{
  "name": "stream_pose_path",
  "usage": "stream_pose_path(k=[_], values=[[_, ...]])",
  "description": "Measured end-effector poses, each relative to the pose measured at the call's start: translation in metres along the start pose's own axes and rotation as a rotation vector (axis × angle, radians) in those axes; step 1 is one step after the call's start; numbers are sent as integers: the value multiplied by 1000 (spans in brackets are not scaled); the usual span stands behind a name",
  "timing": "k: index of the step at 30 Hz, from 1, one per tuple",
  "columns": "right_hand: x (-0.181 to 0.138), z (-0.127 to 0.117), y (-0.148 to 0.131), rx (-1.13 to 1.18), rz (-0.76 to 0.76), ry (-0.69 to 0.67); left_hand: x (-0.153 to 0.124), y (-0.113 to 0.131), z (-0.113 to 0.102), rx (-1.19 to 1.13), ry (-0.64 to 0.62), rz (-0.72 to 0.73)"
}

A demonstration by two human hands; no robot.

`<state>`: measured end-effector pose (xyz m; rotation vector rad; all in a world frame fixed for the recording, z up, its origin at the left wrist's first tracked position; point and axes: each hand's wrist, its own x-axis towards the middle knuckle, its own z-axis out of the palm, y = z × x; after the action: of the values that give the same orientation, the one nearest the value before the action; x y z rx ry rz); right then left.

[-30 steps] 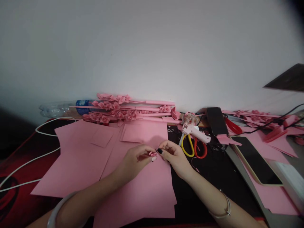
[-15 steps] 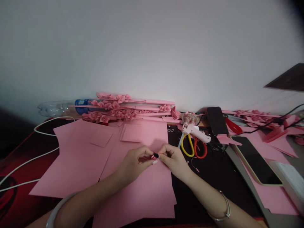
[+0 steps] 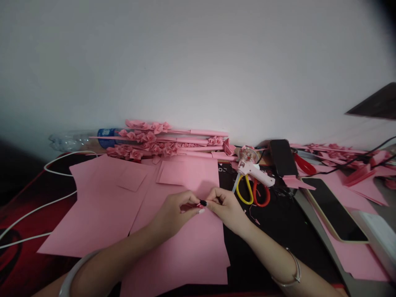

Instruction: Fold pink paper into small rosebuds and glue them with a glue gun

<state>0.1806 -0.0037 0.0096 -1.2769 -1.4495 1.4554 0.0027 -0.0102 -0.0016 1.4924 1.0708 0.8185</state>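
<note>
A small folded piece of pink paper (image 3: 200, 206) is pinched between the fingertips of both hands, mostly hidden by them. My left hand (image 3: 179, 208) is closed on it from the left, thumb below and dark-nailed finger above. From the right, my right hand (image 3: 227, 208) grips its other side with thumb and forefinger. Both hands are over large pink paper sheets (image 3: 185, 255). Just beyond them lies a small stack of pink paper squares (image 3: 171, 173).
Pink paper flowers on rolled stems (image 3: 204, 141) and a plastic bottle (image 3: 71, 141) lie along the wall. Right of my hands are scissors (image 3: 261, 194), a pink glue gun (image 3: 256, 173) and two phones (image 3: 335, 210). White cable (image 3: 58, 202) curls at the left.
Almost nothing differs. Both hands keep the same pinch on the small paper piece, with only a very slight shift of the fingertips.
</note>
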Motion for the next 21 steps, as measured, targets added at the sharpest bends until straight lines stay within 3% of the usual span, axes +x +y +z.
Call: stream_pose_path(k=[13,21], values=[[3,-4,5,-8,45,-40,0,-6,-3,156,-19,163],[3,-4,5,60,86,-23,1,-4,-4,190,-4,165]])
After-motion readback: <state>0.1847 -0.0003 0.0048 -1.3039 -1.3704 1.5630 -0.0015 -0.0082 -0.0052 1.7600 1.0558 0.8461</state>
